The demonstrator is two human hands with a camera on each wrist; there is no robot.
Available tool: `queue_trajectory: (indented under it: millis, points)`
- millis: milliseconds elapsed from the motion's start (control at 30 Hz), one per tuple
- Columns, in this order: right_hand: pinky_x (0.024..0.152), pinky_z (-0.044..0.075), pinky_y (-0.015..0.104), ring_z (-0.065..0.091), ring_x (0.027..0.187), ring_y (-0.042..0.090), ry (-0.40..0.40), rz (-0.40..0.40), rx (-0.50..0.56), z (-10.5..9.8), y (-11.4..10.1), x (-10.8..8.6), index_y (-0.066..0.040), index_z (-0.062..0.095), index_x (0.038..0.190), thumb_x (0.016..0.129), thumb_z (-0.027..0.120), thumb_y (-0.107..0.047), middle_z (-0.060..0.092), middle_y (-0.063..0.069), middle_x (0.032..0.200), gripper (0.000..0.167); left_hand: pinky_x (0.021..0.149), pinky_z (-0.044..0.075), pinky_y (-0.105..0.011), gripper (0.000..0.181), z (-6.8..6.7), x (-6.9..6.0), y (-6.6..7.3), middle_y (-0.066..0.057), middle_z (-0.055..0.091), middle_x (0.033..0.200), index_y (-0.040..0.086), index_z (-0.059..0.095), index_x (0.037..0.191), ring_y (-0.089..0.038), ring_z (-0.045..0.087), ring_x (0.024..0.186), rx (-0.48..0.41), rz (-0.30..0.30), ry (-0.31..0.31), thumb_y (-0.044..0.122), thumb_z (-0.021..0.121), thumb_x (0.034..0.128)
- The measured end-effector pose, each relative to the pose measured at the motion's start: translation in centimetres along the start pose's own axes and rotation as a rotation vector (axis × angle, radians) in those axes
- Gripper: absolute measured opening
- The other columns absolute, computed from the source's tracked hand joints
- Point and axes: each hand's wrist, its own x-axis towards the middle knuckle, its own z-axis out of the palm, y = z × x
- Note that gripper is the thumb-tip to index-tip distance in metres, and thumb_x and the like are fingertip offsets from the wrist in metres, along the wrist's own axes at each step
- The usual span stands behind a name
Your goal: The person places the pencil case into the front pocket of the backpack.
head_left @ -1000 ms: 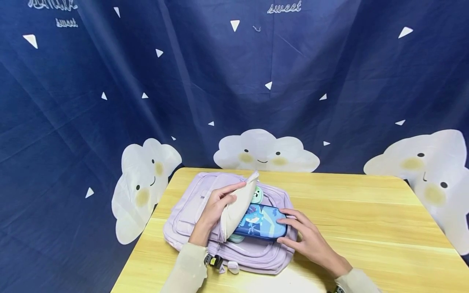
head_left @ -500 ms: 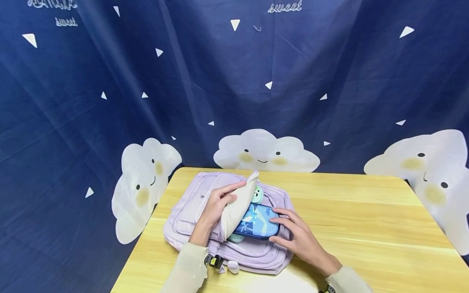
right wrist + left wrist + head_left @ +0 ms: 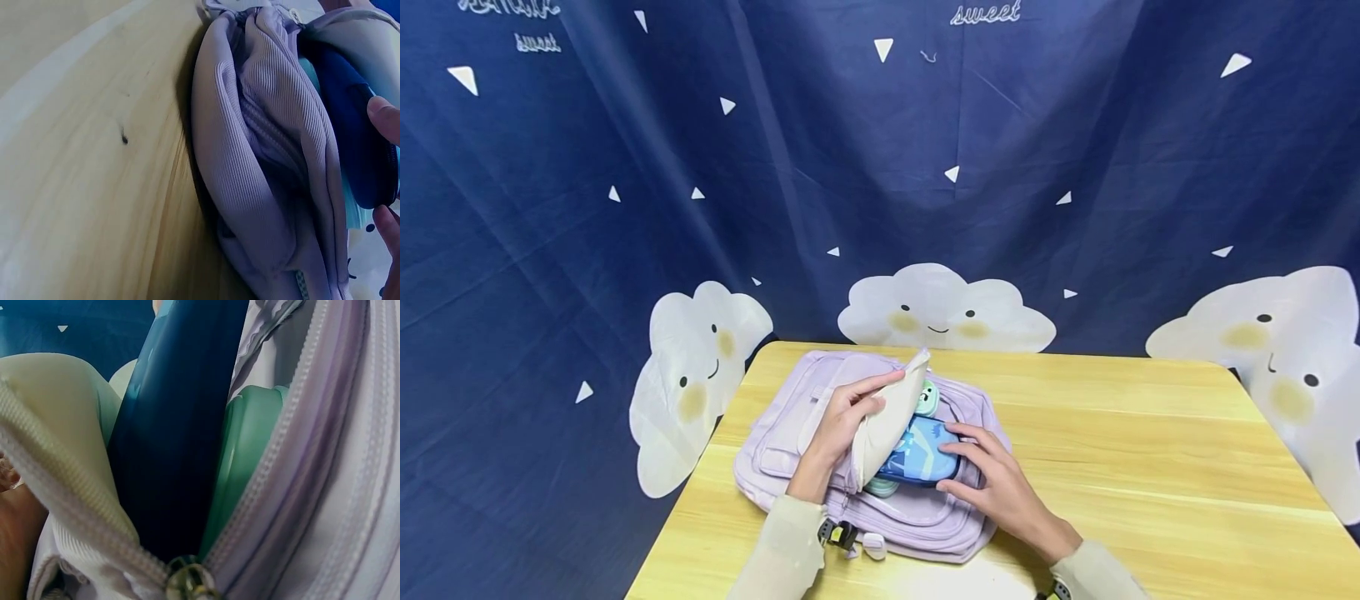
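Note:
A lilac backpack (image 3: 790,400) lies flat on the table with its front pocket unzipped. My left hand (image 3: 841,423) grips the pocket's cream-lined flap (image 3: 891,425) and holds it raised. A blue pencil case (image 3: 931,454) with a printed picture sits partly inside the pocket, its left end hidden under the flap. My right hand (image 3: 1003,487) holds the case's outer end between thumb and fingers. In the left wrist view the dark blue side of the case (image 3: 181,419) stands between the lining and a mint-green item (image 3: 250,437).
A mint-green piece with a small face (image 3: 928,398) shows behind the case in the pocket. A pale tag (image 3: 874,546) hangs at the backpack's near edge. The wooden table (image 3: 1150,450) extends to the right. A dark blue curtain (image 3: 1000,167) with clouds hangs behind.
My right hand has moved left with the pencil case, and more of the case is now under the flap. The left hand holds the flap in the same place.

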Motion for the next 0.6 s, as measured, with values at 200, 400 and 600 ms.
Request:
queue_trajectory:
  millis: [200, 400, 600]
  points:
    - [0.124, 0.027, 0.012, 0.057, 0.14, 0.03, 0.007, -0.005, 0.005, 0.6, -0.1, 0.3, -0.017, 0.076, 0.129, 0.082, 0.096, -0.023, 0.062, 0.011, 0.151, 0.051, 0.109, 0.049, -0.021, 0.047, 0.1, 0.0, 0.2, -0.02, 0.063, 0.154, -0.005, 0.067, 0.144, -0.008, 0.057, 0.141, 0.016, 0.02, -0.002, 0.001, 0.054, 0.0995]
    - [0.126, 0.026, 0.013, 0.057, 0.139, 0.032, 0.025, -0.025, 0.008, 1.0, -0.3, 0.7, -0.017, 0.076, 0.129, 0.082, 0.096, -0.023, 0.063, 0.014, 0.15, 0.051, 0.107, 0.05, -0.021, 0.047, 0.2, -0.1, 0.2, -0.021, 0.064, 0.154, -0.005, 0.067, 0.144, -0.008, 0.059, 0.138, 0.012, 0.023, 0.007, 0.001, 0.054, 0.099]
    - [0.126, 0.026, 0.013, 0.058, 0.139, 0.034, 0.034, -0.045, 0.003, 1.5, -0.7, 1.1, -0.016, 0.076, 0.129, 0.082, 0.096, -0.023, 0.063, 0.015, 0.15, 0.051, 0.106, 0.05, -0.021, 0.048, 0.4, -0.1, 0.0, -0.02, 0.063, 0.155, -0.004, 0.067, 0.145, -0.007, 0.059, 0.136, 0.009, 0.02, 0.014, 0.002, 0.055, 0.0989]
